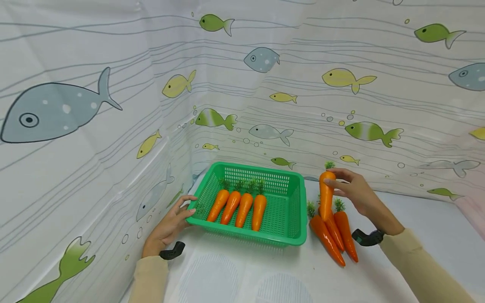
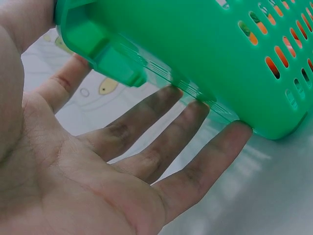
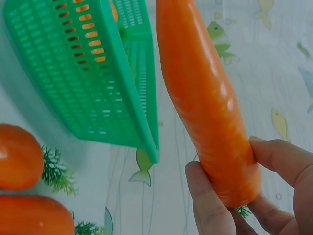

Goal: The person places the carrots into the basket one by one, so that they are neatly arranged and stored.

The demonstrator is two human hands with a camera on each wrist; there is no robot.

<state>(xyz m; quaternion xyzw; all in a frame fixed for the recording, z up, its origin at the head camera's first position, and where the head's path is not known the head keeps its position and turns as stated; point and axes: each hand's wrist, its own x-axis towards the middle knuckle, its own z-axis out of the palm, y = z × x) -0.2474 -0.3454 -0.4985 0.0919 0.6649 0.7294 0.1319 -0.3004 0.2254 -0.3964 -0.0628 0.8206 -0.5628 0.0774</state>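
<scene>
A green plastic basket [image 1: 242,232] holds several orange carrots [image 1: 259,212] lying side by side in its left part, leafy tops toward the back. My left hand [image 1: 172,223] grips the basket's left rim, thumb at the edge; in the left wrist view its other fingertips touch the basket's outer side [image 2: 161,34]. To the right of the basket, my right hand [image 1: 356,189] pinches a carrot [image 1: 326,195] near its leafy end, with the tip pointing down in the head view. Below that carrot, three more carrots [image 1: 329,242] lie in a small pile, the middle one partly hidden.
The basket and pile stand on a white table [image 1: 288,269]. A white sheet printed with fish [image 1: 261,59] hangs behind and along the left side. Black wrist devices [image 1: 367,237] sit on both wrists.
</scene>
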